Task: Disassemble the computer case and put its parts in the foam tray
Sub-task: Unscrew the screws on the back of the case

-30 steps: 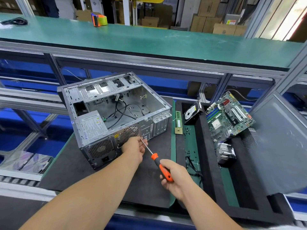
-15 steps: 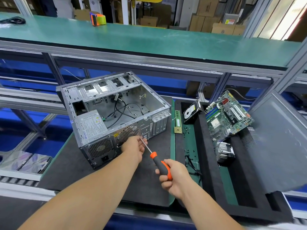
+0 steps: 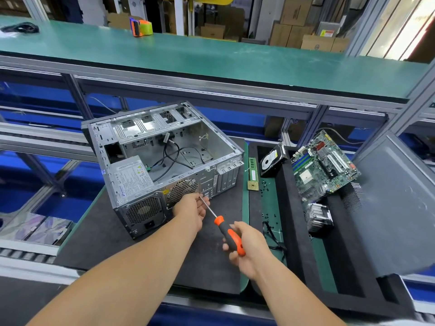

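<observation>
Head view: orange-handled screwdriver (image 3: 227, 233) gripped in right hand (image 3: 247, 250), shaft pinched by left hand (image 3: 191, 209) against computer case (image 3: 162, 165) rear.

tape dispenser (image 3: 140, 27) on green shelf (image 3: 211, 57), cardboard boxes (image 3: 306, 34) behind.

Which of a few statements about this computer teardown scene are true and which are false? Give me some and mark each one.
1. The right hand grips an orange-handled screwdriver. True.
2. The circuit board is still inside the computer case. False: it lies on the foam tray to the right.
3. The power supply is still in the case. True.
4. The left hand rests flat on the green shelf. False: it is at the case's back panel, by the screwdriver's shaft.
5. The hard drive sits in the tray. True.
</observation>
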